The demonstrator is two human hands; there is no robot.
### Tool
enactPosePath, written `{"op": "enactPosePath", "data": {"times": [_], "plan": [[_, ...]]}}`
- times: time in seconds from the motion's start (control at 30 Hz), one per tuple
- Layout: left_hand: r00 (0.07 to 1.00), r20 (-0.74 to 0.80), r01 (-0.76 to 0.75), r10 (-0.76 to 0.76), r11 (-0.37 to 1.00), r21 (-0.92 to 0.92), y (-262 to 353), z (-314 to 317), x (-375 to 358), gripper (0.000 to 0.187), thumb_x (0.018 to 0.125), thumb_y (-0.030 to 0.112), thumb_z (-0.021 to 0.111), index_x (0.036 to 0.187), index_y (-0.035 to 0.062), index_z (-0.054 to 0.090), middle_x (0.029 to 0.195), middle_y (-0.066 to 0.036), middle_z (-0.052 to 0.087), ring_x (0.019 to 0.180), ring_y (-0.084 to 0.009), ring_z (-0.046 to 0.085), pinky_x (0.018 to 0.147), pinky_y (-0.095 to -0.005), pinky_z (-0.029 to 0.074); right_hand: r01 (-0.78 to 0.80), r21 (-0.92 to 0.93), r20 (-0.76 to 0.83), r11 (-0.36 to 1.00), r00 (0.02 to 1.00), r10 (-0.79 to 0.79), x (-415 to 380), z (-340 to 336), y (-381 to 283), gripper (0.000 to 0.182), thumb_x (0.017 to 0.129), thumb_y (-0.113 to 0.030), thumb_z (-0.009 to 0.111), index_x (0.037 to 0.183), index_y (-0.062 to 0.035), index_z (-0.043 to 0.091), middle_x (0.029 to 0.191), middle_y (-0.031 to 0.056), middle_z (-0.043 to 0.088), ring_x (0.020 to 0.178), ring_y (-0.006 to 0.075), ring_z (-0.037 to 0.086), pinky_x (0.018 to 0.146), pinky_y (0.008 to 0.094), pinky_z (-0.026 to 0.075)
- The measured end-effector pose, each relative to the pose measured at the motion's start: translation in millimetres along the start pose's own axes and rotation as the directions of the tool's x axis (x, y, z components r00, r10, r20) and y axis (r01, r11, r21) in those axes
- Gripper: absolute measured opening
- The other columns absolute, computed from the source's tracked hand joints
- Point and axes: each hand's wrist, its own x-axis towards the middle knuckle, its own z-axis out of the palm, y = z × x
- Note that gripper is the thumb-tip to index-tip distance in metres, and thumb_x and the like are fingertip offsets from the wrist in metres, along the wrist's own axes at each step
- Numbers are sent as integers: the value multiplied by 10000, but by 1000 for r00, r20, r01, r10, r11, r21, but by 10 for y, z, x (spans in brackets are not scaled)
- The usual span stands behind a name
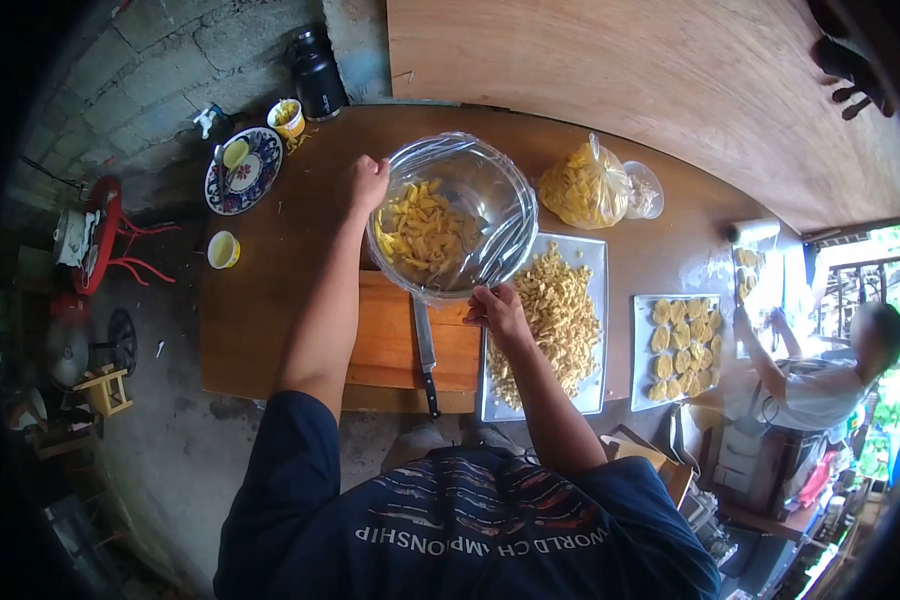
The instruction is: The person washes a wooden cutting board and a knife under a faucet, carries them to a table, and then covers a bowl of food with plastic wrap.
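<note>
A clear glass bowl [453, 215] sits between the two hands, tilted a little, about half filled with pale yellow cut pieces [422, 232] heaped toward its left side; a sheet of shiny plastic film [490, 235] is stretched across its mouth, creased in bright streaks along the right side. The left hand [363, 185] grips the bowl's far-left rim, fingers curled shut over the edge. The right hand [496, 308] pinches the near rim, fingertips closed on the edge of the film there. Under the bowl and just below the right hand lies a wooden cutting board [395, 345], with a knife [425, 355] on it, handle toward the person. Just right of the right hand is a metal tray [592, 255] piled with more yellow pieces [555, 310]. Beyond it, farther right, a second tray [640, 355] holds flat rounds, and another person [820, 385] works at the table's end. Above the right hand sits a plastic bag [585, 185] of yellow pieces. Left of the left hand are a patterned plate [253, 175] and a small cup [223, 249], all on the brown table [290, 250].
</note>
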Motion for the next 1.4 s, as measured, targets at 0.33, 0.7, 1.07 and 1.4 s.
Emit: {"op": "enactPosePath", "data": {"times": [0.33,0.7,1.07,1.4], "plan": [[992,32,-111,119,974,-199,-204,257,113,357,1045,340,435,973,13,560,953,-237,626,910,-434,606,796,-477,473,-217,-779,-197,588,975,100,67,-238,-682,579,966,-517,596,743,7,701,731,159,711,632,226,697,618,412,565],[996,57,-61,71,984,-169,-330,397,283,447,1022,453,466,1029,35,625,918,-208,665,880,-399,644,788,-460,495,638,-770,440,3,533,-723,2063,-237,-1403,317,949,-232,573,1209,-52,571,1119,201,616,1067,410,582,928,480,479],[773,-144,-630,618,722,-285,364,699,645,309,902,-15,551,1178,75,656,1152,-162,622,1075,-340,613,917,-386,497,519,-835,226,180,622,-750,2188,-137,-1414,251,968,-245,529,1069,-77,686,1024,198,653,1027,390,608,909,461,495],[891,359,-268,276,961,-75,404,1023,976,339,1008,384,529,1054,78,667,1096,-174,689,1030,-374,652,901,-462,505,455,-714,83,532,809,-582,2134,-559,-1374,257,918,-249,641,1054,-46,723,971,168,729,909,281,713,825,359,546]]}}
